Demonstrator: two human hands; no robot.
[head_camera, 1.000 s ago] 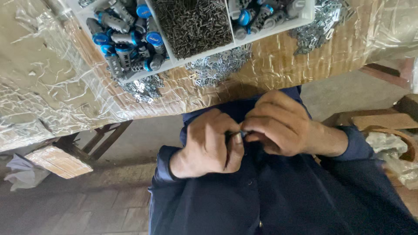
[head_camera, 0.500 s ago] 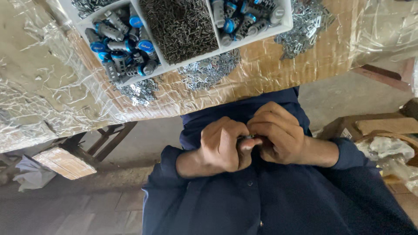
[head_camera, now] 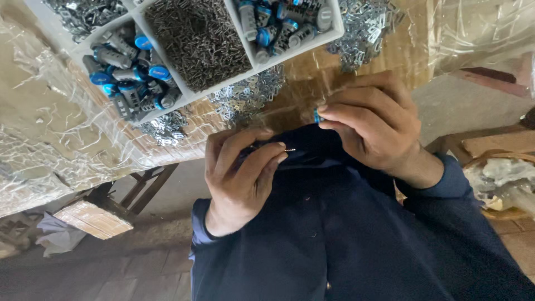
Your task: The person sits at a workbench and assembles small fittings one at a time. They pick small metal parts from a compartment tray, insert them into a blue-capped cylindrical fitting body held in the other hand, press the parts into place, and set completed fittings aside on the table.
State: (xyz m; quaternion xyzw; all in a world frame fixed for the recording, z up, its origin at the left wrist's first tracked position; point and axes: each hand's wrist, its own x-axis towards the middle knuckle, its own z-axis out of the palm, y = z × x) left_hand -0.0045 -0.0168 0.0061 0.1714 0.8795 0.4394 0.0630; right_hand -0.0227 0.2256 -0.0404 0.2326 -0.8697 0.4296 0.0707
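Note:
My left hand (head_camera: 241, 177) pinches a thin small metal pin (head_camera: 288, 149) between thumb and forefinger, in front of my dark blue shirt. My right hand (head_camera: 372, 127) is a little to the right and higher, at the table's near edge, with its fingertips closed on a small blue-capped part (head_camera: 317, 116) that is mostly hidden. The two hands are apart, with a short gap between the pin and the blue part.
A white divided tray (head_camera: 189, 97) on the plastic-wrapped wooden table (head_camera: 67, 128) holds grey cylinders with blue caps (head_camera: 129, 78), small dark pins (head_camera: 195, 39) and more capped parts (head_camera: 278, 28). Loose shiny metal clips (head_camera: 245, 100) lie beside it. A wooden block (head_camera: 92, 218) sits on the floor.
My hands were pressed together at my chest; now they have come apart and lifted toward the table edge, the left one keeping the pin, the right one the blue part.

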